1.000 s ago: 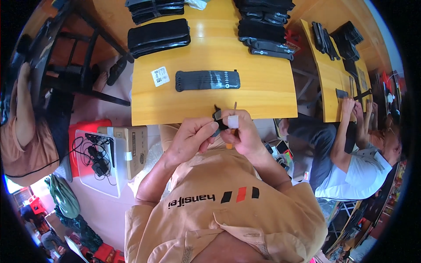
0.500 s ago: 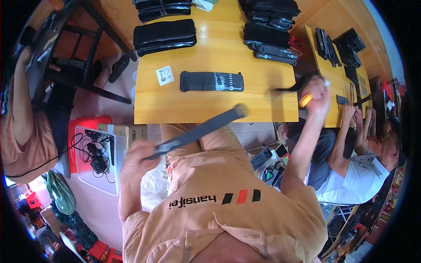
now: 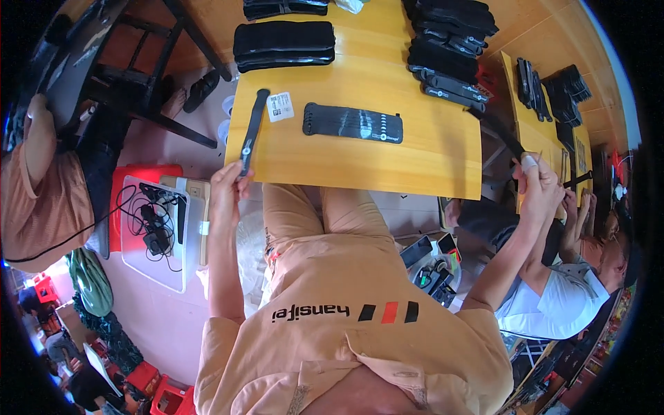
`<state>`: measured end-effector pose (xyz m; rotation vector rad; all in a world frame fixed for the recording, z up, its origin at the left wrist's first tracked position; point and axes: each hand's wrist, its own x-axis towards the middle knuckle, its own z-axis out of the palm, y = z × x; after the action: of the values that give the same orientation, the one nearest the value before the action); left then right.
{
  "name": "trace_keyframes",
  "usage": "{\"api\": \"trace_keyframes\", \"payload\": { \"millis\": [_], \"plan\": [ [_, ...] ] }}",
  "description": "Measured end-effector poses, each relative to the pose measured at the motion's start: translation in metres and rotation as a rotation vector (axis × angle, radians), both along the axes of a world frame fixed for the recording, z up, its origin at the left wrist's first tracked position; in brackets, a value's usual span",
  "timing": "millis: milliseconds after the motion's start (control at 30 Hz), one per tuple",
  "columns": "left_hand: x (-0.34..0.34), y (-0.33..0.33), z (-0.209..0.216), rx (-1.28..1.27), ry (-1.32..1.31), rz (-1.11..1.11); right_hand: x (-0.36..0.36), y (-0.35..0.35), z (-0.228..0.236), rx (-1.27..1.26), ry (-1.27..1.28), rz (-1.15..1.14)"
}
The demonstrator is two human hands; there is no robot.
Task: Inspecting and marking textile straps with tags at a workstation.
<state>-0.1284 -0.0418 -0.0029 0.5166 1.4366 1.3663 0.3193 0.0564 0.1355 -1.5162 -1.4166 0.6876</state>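
Note:
My left hand, closed, pinches the lower end of a black strap. The strap points away from me over the table's left edge, beside a white printed label. Off the table's right edge, my right hand is closed on another black strap, which slants up and left towards the table corner. Something white covers one of its fingertips. Between the hands, a flat bundle of black straps with a shiny clear band around it lies on the yellow table.
Black strap stacks stand at the far left and far right. A clear bin of cables is at my left, with a red stool behind. A co-worker in white sits close by my right arm.
My left hand has swung its strap from pointing right to pointing away along the table's left side. My right hand has moved right and nearer, its strap now stretched out.

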Motion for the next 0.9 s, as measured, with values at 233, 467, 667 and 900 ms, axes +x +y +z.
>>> {"api": "trace_keyframes", "payload": {
  "millis": [233,467,667,900],
  "plan": [
    [0.019,0.009,-0.033,-0.176,0.172,0.162,-0.006,-0.003,-0.008,0.04,-0.164,-0.066],
    [0.047,0.007,-0.014,0.133,0.632,0.326,-0.028,-0.012,-0.005,0.134,-0.067,0.067],
    [0.126,0.01,0.026,0.089,-0.329,-0.535,-0.115,-0.035,-0.043,0.106,-0.141,0.591],
    [0.13,0.025,0.015,0.057,-0.587,-0.335,-0.128,-0.057,-0.093,-0.255,0.046,0.459]
  ]
}}
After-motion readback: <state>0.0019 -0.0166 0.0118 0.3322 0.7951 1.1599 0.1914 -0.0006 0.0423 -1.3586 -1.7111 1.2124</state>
